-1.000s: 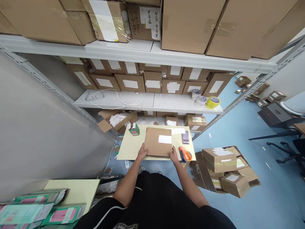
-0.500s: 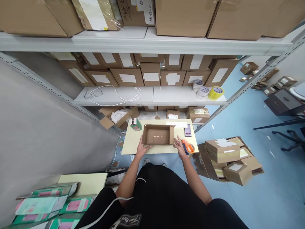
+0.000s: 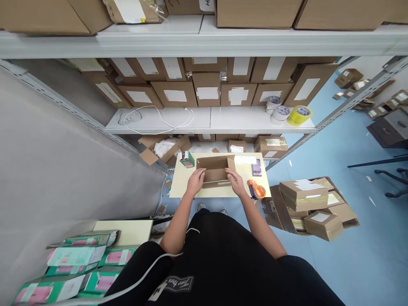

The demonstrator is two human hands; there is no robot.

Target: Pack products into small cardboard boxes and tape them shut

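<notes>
- On the cream tabletop [image 3: 181,185], near its middle: one brown cardboard carton [image 3: 215,162], opening upward, its near side toward the person.
- Left hand [image 3: 195,182]: at the carton's near left, fingers close together and bent over the near edge; whether the thumb clamps cannot be told.
- Right hand [image 3: 235,182]: at the near right, fingers reaching inward over the same edge; grip likewise not legible.
- Just changed: both hands now at the near edge, closer together — half a second ago they stood at the two near corners, the right with fingers spread.
- Meaning, as judged: handling centres on the near side, with the interior accessible.
- Against one second ago: a labelled brown panel faced up then; an open interior faces up now.
- Left of carton, unmoved on the tabletop: green-and-pink box [image 3: 187,160].
- Right, likewise in place: white paper slips [image 3: 245,160]; purplish flat item [image 3: 256,167], details blurred; orange tape dispenser [image 3: 256,188] — near the right hand, not touching.
</notes>
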